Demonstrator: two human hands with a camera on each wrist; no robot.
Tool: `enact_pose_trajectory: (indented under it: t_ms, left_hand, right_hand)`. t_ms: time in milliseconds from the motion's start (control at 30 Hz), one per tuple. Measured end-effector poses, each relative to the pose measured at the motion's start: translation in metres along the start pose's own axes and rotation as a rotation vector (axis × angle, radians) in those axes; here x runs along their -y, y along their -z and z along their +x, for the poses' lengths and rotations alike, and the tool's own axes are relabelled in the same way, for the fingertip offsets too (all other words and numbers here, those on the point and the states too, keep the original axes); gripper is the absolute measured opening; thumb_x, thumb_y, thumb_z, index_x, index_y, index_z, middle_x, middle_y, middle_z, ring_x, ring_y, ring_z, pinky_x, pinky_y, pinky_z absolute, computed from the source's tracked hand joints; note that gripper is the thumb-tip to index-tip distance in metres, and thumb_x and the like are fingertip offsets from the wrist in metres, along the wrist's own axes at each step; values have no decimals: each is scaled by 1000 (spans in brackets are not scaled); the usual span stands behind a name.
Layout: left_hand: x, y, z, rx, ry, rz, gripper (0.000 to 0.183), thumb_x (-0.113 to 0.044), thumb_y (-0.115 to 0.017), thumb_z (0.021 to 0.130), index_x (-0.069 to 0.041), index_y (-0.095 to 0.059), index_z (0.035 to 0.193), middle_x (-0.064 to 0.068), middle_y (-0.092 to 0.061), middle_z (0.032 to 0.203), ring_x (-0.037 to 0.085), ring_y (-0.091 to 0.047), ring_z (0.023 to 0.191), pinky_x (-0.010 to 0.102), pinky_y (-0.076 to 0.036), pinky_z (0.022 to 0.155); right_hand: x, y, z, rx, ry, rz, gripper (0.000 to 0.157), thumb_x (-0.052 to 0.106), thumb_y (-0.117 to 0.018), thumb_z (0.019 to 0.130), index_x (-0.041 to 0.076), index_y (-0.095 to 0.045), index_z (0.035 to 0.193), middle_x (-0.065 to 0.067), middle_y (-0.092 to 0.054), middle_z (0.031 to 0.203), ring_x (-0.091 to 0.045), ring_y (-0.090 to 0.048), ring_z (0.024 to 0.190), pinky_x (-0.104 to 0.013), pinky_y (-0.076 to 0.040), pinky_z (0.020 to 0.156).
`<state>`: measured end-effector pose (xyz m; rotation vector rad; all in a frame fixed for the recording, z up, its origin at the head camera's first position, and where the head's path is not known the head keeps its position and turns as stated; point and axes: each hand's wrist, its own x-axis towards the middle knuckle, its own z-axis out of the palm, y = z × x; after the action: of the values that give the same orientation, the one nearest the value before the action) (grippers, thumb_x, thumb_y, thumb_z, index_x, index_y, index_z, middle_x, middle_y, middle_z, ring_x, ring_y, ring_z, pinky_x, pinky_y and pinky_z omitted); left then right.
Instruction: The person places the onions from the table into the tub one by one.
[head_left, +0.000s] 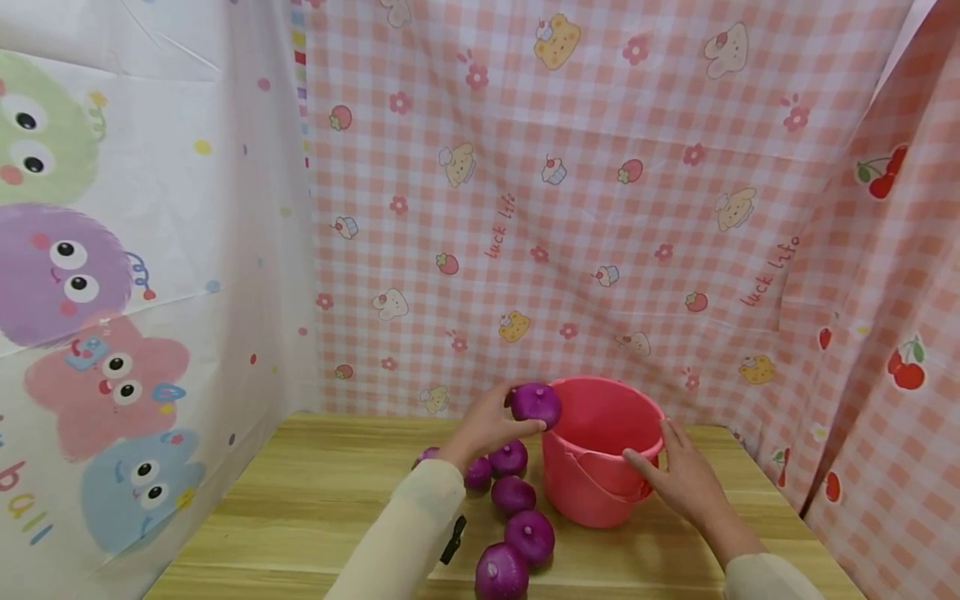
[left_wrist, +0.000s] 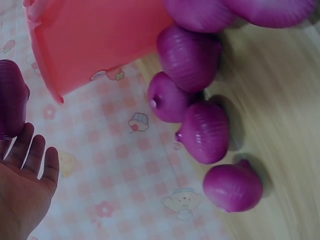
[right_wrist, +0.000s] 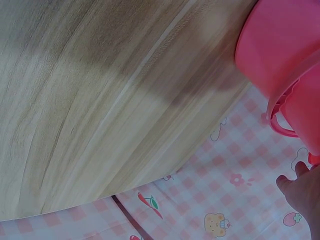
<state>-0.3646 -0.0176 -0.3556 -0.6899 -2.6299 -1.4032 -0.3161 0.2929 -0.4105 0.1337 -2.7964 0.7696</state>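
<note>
On a wooden bench (head_left: 322, 475), nearest the viewer, six loose purple onions (head_left: 502, 572) straggled along the left side of a pink bucket (head_left: 592, 500); a small black item (head_left: 453, 540) lay farther left of it. The bucket stood upright, its floor out of sight. The hands were apart: the right hand (head_left: 686, 479) rested against the bucket's right rim, fingers fairly straight, while the left hand (head_left: 495, 425) pinched another onion (head_left: 536, 406) near the bucket's left rim. Smooth and round, that onion could slip if the fingertip hold loosened, or knock the rim if carried too low; a hard push from the right hand might shove the bucket into the row and set onions rolling. Beyond the bucket hung a pink checked cloth (head_left: 585, 225).
</note>
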Motion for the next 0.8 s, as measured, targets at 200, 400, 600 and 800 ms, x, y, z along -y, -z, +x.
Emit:
enact_pose_trajectory:
  t_ms: [200, 400, 600, 800]
  left_hand:
    - [-11, -9, 11, -2, 15, 40, 75, -45, -79, 82, -11, -50, 142, 8, -59, 132, 27, -59, 116, 42, -52, 95]
    - [-24, -16, 19, 7, 12, 25, 72, -42, -81, 82, -14, -52, 141, 4, -62, 128, 20, -62, 111, 37, -54, 92]
    - [-28, -28, 26, 23, -3, 17, 64, -38, -82, 82, -14, -54, 134, 3, -64, 122, 19, -62, 108, 36, -54, 91]
    - [-30, -43, 31, 21, 25, 41, 70, -40, -80, 83, -16, -51, 141, 2, -62, 128, 20, -61, 111, 37, -53, 94]
  right_hand:
    - [-1, 0, 0, -18, 17, 0, 103, 68, -48, 93, -8, -15, 154, -34, -19, 155, -58, -28, 134, -72, -36, 98]
    - [-1, -1, 0, -35, 29, 4, 102, 67, -49, 93, -8, -17, 154, -34, -20, 155, -58, -29, 134, -72, -35, 99]
    - [-1, -2, 0, -24, 22, 2, 103, 69, -48, 93, -7, -15, 154, -34, -19, 155, -59, -27, 134, -72, -35, 100]
    - [-1, -1, 0, -25, 22, -4, 102, 68, -47, 93, -7, -15, 155, -34, -18, 155, -59, -27, 134, -72, -34, 100]
